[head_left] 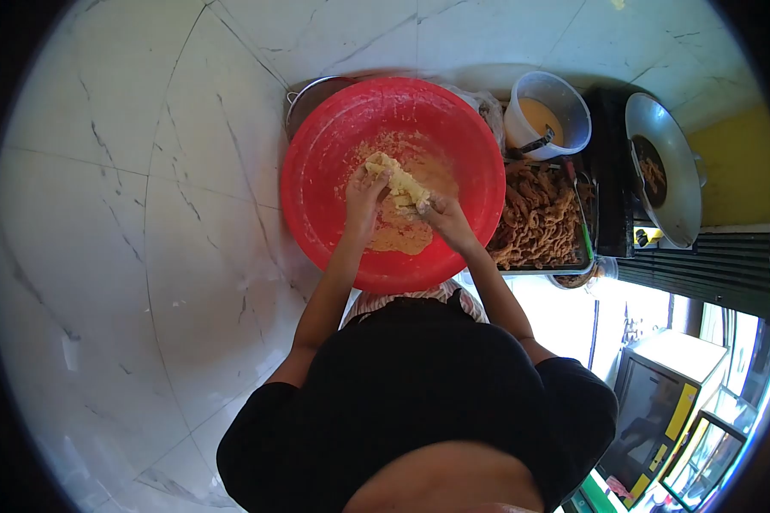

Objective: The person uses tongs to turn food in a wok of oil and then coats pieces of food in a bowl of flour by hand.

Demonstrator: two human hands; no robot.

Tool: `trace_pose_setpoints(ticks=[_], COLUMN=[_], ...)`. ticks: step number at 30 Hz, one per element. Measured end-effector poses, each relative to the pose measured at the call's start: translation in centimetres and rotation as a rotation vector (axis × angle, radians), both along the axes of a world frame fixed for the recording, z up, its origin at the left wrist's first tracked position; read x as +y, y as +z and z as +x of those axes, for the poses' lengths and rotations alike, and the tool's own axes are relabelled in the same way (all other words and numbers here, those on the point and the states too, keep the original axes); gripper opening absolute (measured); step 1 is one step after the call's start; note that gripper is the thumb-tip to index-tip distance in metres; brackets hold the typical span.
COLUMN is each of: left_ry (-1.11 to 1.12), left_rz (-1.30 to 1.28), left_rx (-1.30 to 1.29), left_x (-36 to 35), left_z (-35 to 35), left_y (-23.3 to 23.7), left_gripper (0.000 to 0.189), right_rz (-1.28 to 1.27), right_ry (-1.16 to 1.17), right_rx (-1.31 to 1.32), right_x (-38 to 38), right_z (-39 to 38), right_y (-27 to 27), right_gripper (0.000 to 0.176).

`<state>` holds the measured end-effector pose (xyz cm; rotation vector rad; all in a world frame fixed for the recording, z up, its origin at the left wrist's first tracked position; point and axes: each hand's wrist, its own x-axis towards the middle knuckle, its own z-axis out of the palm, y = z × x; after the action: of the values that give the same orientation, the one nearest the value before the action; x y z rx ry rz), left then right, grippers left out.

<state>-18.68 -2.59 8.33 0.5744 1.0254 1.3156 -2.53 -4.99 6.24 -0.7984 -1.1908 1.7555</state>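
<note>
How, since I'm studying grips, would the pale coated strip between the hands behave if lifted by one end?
The pale coated strip would probably bend, being long and narrow between the left hand and right hand. Its coating looks rough and lumpy, so bits might fall into the red basin.

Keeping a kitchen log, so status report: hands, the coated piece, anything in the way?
Left hand and right hand: both gripping the coated piece. Piece pale, crumbly, held over the red basin. Nothing visible blocking the hands.
</note>
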Motion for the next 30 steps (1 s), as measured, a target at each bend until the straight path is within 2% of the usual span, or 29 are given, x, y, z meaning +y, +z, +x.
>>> trace_pose_setpoints(ticks=[1, 3, 4, 6, 10, 12, 16, 18, 19, 22, 25, 27, 28, 30], left_ry=[0.0, -0.02, -0.021, -0.041, -0.044, 0.027, 0.025, -0.006, -0.001, -0.047, -0.08, -0.122, -0.117, -0.157], left_rz=[-0.001, -0.011, -0.013, 0.03, 0.054, 0.074, 0.07, -0.013, -0.012, -0.041, -0.009, 0.028, 0.029, -0.042], left_rx=[-0.003, 0.004, 0.001, 0.043, 0.031, 0.114, 0.113, -0.015, -0.013, -0.167, -0.11, -0.076, -0.084, -0.111], left_x=[0.1, 0.2, 0.2, 0.3, 0.5, 0.6, 1.5, 1.6, 1.6, 2.1, 1.9, 2.2, 2.2, 2.3], left_z=[-0.4, -1.0, -1.1, -1.4, -2.0, -2.3, -3.7, -4.5, -5.1, -6.2, -6.8, -7.1, -7.0, -6.8], left_y=[0.0, 0.1, 0.0, -0.1, -0.1, -0.3, -1.6, -1.7, -2.0, -2.9, -3.3, -3.0, -3.1, -3.5], left_gripper=[0.037, 0.037, 0.037, 0.036, 0.036, 0.035, 0.035, 0.033, 0.033, 0.033, 0.032, 0.03, 0.03, 0.03], right_rz=[-0.001, -0.252, -0.254, -0.227, -0.167, -0.191, -0.253, -0.353, -0.352, -0.211, -0.224, -0.085, -0.085, 0.075], right_ry=[0.0, 0.032, 0.03, -0.042, -0.069, -0.121, -0.16, -0.063, -0.058, 0.038, -0.018, -0.143, -0.139, -0.218], right_rx=[-0.003, 0.276, 0.273, 0.064, 0.003, -0.043, 0.021, 0.187, 0.189, 0.048, 0.0, 0.111, 0.103, -0.032], right_x=[0.0, -0.1, -0.1, 0.1, 0.0, -0.1, 0.5, 1.3, 1.4, 1.9, 1.5, 1.3, 1.2, 1.1], right_z=[-0.3, -0.7, -1.0, -1.7, -3.4, -4.3, -5.8, -6.1, -6.4, -7.0, -8.3, -9.2, -9.3, -9.3], right_y=[0.3, 1.1, 1.0, 0.3, -0.4, 0.0, -1.3, -1.5, -1.3, -0.6, -1.0, -1.9, -2.5, -3.2], right_gripper=[0.038, 0.037, 0.037, 0.037, 0.036, 0.036, 0.036, 0.038, 0.038, 0.036, 0.037, 0.04, 0.04, 0.034])
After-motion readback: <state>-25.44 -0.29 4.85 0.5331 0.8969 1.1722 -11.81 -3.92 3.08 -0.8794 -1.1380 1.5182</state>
